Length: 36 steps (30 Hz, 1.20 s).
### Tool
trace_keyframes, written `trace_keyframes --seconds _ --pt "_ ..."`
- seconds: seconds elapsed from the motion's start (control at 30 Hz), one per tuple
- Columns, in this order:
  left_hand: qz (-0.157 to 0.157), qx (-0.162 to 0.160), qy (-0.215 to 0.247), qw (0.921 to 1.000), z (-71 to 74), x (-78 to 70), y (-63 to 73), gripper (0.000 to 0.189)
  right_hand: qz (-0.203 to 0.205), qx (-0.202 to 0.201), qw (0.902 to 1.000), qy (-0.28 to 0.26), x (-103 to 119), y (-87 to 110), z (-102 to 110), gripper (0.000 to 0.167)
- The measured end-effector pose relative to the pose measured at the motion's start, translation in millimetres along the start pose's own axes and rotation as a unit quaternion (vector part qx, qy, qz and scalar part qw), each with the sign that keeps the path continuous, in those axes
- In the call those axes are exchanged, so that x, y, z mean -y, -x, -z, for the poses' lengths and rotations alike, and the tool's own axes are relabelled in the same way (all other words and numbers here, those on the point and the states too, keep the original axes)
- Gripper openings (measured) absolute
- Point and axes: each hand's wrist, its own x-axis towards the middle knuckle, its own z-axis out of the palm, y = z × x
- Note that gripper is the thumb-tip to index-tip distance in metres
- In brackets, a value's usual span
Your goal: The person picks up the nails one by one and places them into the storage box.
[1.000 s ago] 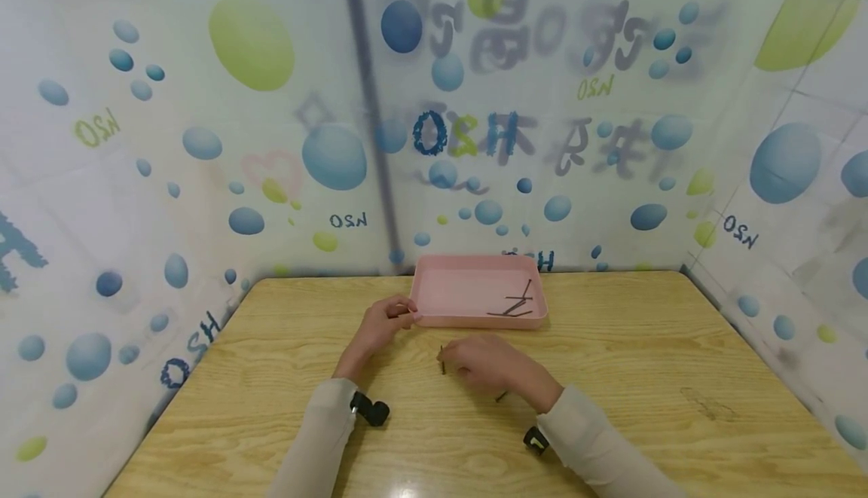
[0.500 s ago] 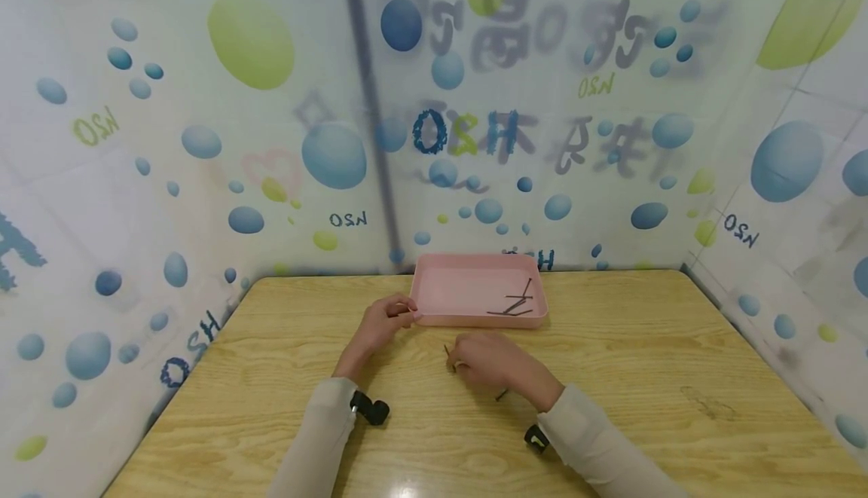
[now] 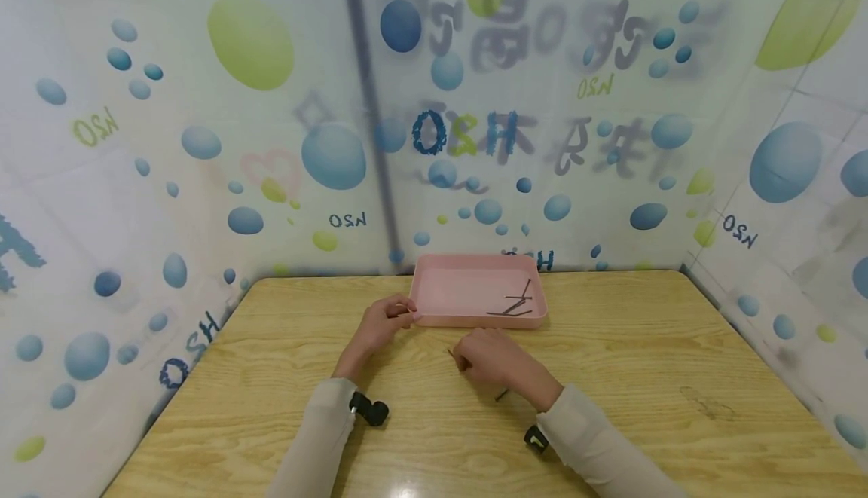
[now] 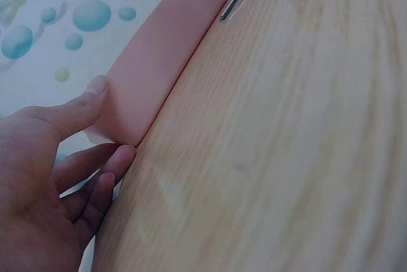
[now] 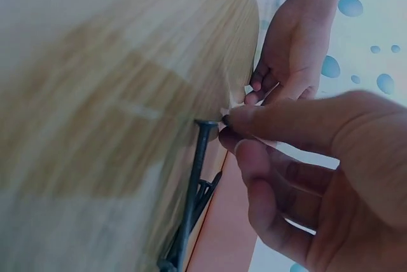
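At lower centre, the left hand [image 3: 380, 327] pinches the near-left corner of the pink tray [image 3: 450, 287]. Farther right, the right hand [image 3: 500, 361] pinches a nail [image 5: 226, 120] (more showed a second ago), seemingly turning it for handling. The right wrist view reveals loose nails [image 5: 194, 183] lower centre; the head view shows one tip.

Glare spots the table [image 3: 434, 438] — right wrist view looks dim

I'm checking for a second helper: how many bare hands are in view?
2. The bare left hand touches the near left corner of the pink rectangular plastic-looking tray; the bare right hand pinches a thin dark metal nail above the wooden table. No others show.
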Motion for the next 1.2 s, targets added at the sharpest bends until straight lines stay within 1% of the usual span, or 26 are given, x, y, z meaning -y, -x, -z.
trace_keyframes --seconds 0.17,0.33,0.47,0.67,0.73,0.93,1.1,1.2 --pt "0.0 0.001 -0.001 1.0 0.3 0.8 0.3 0.013 -0.008 -0.002 1.0 0.006 -0.2 -0.4 -0.6 0.043" --pt "0.001 0.001 -0.001 1.0 0.6 0.4 0.8 0.013 0.0 -0.019 0.9997 0.016 -0.3 0.6 -1.0 0.044" --pt "0.004 0.0 -0.003 1.0 0.5 0.3 0.5 0.013 -0.006 -0.014 0.9994 0.03 -0.5 1.9 0.2 0.036" --pt "0.004 -0.002 -0.003 1.0 0.2 1.1 0.0 0.012 -0.029 0.009 0.9981 0.053 0.2 3.2 3.2 0.018" --pt "0.004 -0.002 -0.004 1.0 0.0 2.0 -0.5 0.012 -0.031 0.012 0.9979 0.056 0.4 3.6 3.4 0.018" --pt "0.003 0.0 -0.004 1.0 -0.7 2.7 -0.7 0.013 -0.028 -0.004 0.998 0.056 -0.3 4.3 1.5 0.029" --pt "0.001 0.0 -0.006 1.0 -0.6 2.2 -0.5 0.013 -0.026 -0.023 0.9968 0.072 1.3 4.7 -0.3 0.044" --pt "0.001 0.0 -0.009 1.0 -0.6 2.3 -0.6 0.012 -0.026 -0.026 0.9964 0.076 1.6 4.4 -1.1 0.049"
